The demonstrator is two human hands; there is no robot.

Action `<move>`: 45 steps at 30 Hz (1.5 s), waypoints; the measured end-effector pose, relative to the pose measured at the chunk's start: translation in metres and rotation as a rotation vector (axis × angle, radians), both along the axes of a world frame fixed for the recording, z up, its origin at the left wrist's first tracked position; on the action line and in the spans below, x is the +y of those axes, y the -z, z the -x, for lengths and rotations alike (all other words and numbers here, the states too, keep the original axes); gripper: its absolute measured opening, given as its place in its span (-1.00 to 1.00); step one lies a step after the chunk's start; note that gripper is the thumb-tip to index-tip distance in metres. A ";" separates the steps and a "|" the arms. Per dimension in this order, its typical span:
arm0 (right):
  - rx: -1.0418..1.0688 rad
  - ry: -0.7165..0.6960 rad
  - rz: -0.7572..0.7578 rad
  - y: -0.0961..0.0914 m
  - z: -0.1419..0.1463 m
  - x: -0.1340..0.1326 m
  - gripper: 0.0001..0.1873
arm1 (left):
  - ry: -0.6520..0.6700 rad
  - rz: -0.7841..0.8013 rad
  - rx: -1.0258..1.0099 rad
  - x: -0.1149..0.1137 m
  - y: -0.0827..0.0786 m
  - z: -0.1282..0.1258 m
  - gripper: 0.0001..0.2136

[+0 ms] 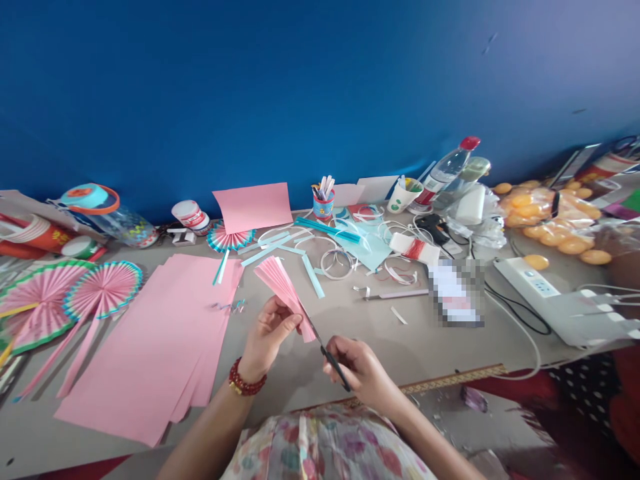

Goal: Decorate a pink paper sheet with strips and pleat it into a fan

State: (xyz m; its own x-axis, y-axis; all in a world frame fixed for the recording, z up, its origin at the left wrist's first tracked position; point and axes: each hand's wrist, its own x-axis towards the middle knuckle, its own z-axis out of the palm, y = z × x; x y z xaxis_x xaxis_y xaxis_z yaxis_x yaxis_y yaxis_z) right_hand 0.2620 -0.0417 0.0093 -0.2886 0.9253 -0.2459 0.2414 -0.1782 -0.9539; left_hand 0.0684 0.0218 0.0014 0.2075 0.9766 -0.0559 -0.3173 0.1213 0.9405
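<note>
My left hand (pixel 274 333) pinches a pleated strip of pink paper (pixel 281 283), folded like an accordion and fanning out a little at its far end. In my right hand (pixel 357 367) is a pair of dark-handled scissors (pixel 336 365), its blades at the near right edge of the folded paper. Whether the blades are parted cannot be made out. Left of my hands lies a stack of pink paper sheets (pixel 135 347). Finished paper fans with blue and green rims, such as the round pink fan (pixel 103 291), rest at the far left.
Blue paper strips (pixel 313 275), a tape roll (pixel 337 264) and a pen cup (pixel 323 203) stand or lie beyond my hands. To the right are a phone (pixel 455 293), a power strip (pixel 540 287), a plastic bottle (pixel 447 173) and bagged orange balls (pixel 550 213). A blue wall closes the back.
</note>
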 end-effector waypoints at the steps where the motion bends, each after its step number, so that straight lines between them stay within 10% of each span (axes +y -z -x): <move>1: -0.005 0.001 -0.002 0.000 0.000 0.000 -0.65 | 0.001 -0.004 -0.001 0.000 0.000 0.000 -0.86; 45: -0.034 -0.219 0.001 0.000 -0.023 -0.004 -0.64 | -0.174 0.121 -0.206 0.006 -0.006 0.005 -0.78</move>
